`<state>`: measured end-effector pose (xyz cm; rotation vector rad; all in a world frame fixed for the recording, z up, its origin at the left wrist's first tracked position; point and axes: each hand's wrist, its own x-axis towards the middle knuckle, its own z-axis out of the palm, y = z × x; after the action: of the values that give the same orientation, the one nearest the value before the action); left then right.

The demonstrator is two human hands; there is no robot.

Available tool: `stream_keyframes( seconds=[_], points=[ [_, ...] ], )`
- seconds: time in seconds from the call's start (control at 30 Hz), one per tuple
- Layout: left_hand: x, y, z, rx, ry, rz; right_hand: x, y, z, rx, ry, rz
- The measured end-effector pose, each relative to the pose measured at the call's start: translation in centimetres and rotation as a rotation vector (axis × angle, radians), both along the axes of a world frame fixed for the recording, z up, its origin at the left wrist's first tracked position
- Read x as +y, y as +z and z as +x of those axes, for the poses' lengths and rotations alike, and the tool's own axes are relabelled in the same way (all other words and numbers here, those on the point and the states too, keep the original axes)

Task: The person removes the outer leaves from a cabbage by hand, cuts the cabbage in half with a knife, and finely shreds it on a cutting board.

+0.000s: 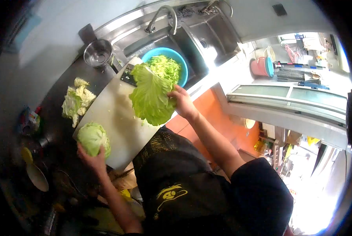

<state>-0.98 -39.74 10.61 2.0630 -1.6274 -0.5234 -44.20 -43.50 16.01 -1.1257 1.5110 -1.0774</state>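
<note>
My left hand is wrapped round the lower side of a pale green cabbage head at the near left corner of the white cutting board. Pinched at its edge in my right hand is a large loose cabbage leaf, spread over the board's right part. Behind the leaf, a blue basin holds shredded cabbage. A black object, perhaps a knife, is partly hidden by the leaf. Cabbage scraps lie left of the board.
A double steel sink with a curved faucet stands behind the board. A metal bowl sits at the back left. Near the left front are a ladle and dark cookware. Farther right is a pink bucket.
</note>
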Motion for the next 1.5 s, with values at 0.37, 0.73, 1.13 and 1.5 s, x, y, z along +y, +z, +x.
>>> stream_keyframes(
  seconds=[0.37, 0.73, 1.13, 1.5],
  points=[
    [6.3, -0.8, -9.2, -0.740, -0.303, 0.040, 4.5, -7.8, 9.4, 0.847, 0.470, -0.305],
    [7.1, 1.0, -8.9, -0.315, -0.146, -0.152, 10.0, -7.4, -0.9, 0.738, 0.154, -0.029],
    [-2.0, 2.5, -17.0, -0.058, -0.524, -0.012, 3.7, -9.4, -2.6, 0.787, 0.142, 0.097],
    [-7.8, -3.6, -17.9, -0.127, -0.769, 0.111, 7.1, -6.8, -3.0, 0.674, 0.007, 0.091]
  ],
)
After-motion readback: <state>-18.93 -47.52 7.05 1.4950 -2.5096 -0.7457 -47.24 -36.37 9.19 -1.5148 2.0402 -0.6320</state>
